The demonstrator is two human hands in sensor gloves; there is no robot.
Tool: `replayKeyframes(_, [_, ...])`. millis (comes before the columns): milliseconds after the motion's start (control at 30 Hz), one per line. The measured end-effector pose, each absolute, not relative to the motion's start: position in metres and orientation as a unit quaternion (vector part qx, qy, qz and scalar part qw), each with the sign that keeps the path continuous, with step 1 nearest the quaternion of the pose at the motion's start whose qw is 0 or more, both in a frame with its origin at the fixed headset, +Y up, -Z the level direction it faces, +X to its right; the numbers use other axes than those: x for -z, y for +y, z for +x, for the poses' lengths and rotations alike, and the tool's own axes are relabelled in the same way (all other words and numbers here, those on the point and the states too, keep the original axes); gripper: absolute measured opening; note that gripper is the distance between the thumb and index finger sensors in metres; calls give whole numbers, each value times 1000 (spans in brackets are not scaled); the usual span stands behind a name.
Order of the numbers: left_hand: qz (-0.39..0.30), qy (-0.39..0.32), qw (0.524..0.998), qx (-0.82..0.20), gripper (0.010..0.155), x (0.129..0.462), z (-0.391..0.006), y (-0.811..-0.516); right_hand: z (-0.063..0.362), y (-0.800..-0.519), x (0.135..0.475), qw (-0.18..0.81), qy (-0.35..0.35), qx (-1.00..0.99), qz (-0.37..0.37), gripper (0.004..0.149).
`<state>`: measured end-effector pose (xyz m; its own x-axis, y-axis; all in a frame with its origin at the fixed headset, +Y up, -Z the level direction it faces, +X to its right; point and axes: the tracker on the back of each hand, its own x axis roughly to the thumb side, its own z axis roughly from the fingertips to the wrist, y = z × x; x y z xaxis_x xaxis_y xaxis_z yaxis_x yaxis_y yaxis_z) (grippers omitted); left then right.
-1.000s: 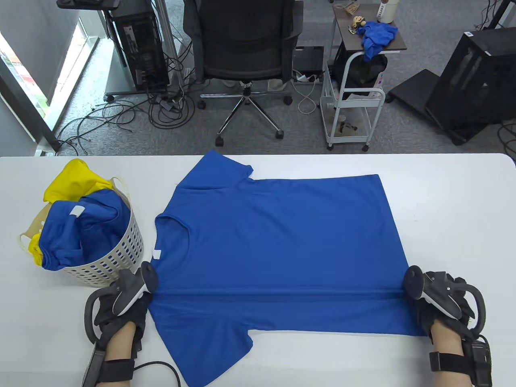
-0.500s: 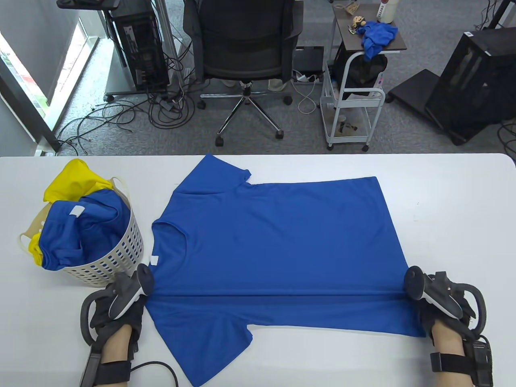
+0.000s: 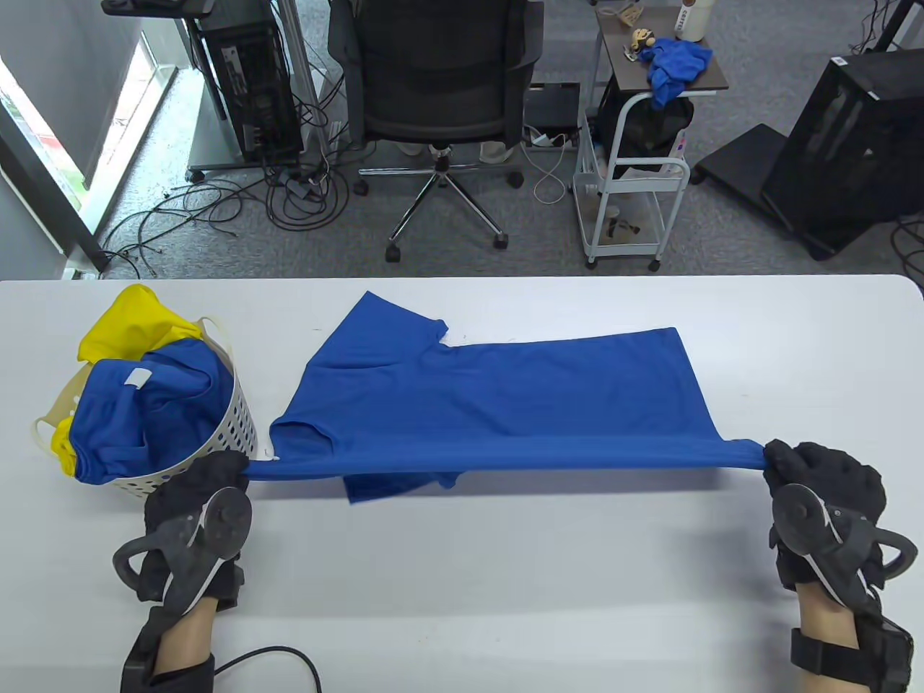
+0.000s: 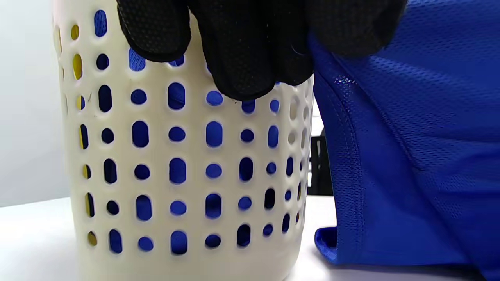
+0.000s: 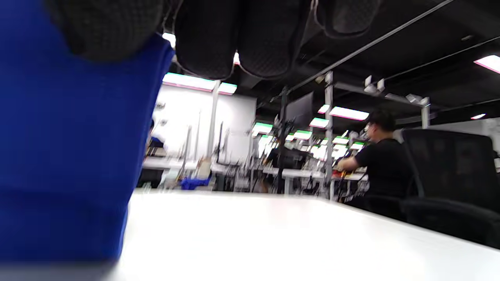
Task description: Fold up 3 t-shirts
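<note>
1. stretching across the white table [image 3: 505, 592], the royal-blue mesh t-shirt [image 3: 505, 390] has its long axis running left to right, with the collar end on the left by the basket and the hem end on the right.
2. the near edge of the t-shirt is lifted off the table and pulled taut in a straight line between the two hands, while the far part and the far sleeve lie flat on the tabletop.
3. the left hand in a black sensor glove [image 3: 198, 498] pinches the collar-side end of that raised edge, fingers curled round the cloth, as the left wrist view also shows [image 4: 250, 50].
4. the right hand in a black sensor glove [image 3: 816, 491] pinches the hem-side corner, fingers closed on the fabric.
5. the cream perforated plastic laundry basket [image 3: 216, 440], holding blue and yellow garments, stands just beside the left hand and the collar.
6. bare table lies between the lifted edge and the near table edge, and more to the right of the hem.
7. the far sleeve tip points toward the far table edge.
</note>
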<state>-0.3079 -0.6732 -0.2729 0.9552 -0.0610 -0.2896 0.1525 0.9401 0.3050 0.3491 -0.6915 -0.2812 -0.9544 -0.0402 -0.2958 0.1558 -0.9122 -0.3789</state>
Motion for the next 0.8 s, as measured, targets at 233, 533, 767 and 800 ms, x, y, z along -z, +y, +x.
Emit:
replayKeyframes(233, [-132, 138, 977, 95, 41, 294, -314, -715, 351, -738, 302, 56, -162, 980, 97, 40])
replayKeyframes(533, [-131, 142, 980, 54, 57, 295, -320, -721, 347, -742, 305, 45, -134, 986, 90, 75])
replayKeyframes(767, [-180, 153, 960, 150, 70, 306, -312, -740, 339, -753, 307, 69, -167, 980, 81, 84])
replayKeyframes(800, [-179, 152, 963, 133, 70, 306, -312, -741, 339, -753, 307, 67, -167, 980, 80, 84])
